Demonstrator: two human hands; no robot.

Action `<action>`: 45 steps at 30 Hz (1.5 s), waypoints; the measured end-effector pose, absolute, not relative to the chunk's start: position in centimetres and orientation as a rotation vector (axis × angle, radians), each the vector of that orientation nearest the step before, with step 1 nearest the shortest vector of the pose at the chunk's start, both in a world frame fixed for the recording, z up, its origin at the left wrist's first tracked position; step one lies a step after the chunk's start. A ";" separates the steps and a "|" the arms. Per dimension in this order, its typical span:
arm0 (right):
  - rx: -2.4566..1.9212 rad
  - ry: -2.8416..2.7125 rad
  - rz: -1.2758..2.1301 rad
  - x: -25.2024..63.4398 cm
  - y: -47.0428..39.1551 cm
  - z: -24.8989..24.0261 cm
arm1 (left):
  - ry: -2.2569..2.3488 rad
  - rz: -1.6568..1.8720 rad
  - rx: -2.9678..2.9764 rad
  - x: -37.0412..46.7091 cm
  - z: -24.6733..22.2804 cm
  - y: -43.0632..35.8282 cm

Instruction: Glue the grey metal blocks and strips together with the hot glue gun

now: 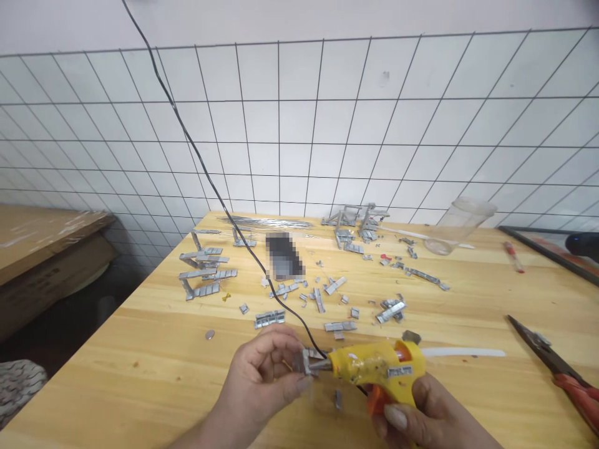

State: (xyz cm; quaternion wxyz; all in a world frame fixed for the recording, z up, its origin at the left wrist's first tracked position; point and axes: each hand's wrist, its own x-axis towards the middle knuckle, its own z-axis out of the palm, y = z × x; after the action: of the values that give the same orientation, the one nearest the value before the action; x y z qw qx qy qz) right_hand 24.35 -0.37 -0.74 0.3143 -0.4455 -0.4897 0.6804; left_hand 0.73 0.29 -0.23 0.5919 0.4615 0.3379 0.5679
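Near the front of the wooden table, my left hand (pixel 269 380) pinches a small grey piece (pixel 303 360) between thumb and fingers. My right hand (pixel 425 411) is wrapped round the handle of a yellow glue gun (pixel 374 365) with an orange trigger. The gun points left, and its metal nozzle meets or nearly meets the grey piece; exact contact is unclear. A white glue stick (pixel 461 352) sticks out of its back. Just beyond my hands lie loose grey pieces (pixel 340 326) and a ribbed grey strip (pixel 269 318).
Grey assemblies stand at the left (pixel 206 274) and back (pixel 362 224). A pixelated dark object (pixel 284 255) lies mid-table. A clear cup (pixel 461 226) and red-handled shears (pixel 552 368) are at right. A black cable (pixel 206 168) hangs across the view.
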 end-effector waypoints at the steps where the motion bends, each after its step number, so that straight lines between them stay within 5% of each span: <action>1: -1.170 -1.314 1.790 24.4 -0.4 -0.9 | 0.777 1.321 1.074 0.7 -0.2 0.3; 45: -1.160 -1.286 1.841 24.1 -0.2 -0.3 | 0.710 1.263 1.153 0.7 -0.9 0.0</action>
State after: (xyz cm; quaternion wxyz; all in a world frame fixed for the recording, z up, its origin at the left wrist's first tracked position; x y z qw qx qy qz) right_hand 24.07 -0.22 -0.28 0.3023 -0.4373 -0.4848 0.6945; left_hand 0.70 0.01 -0.91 0.6010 0.4976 0.3066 0.5452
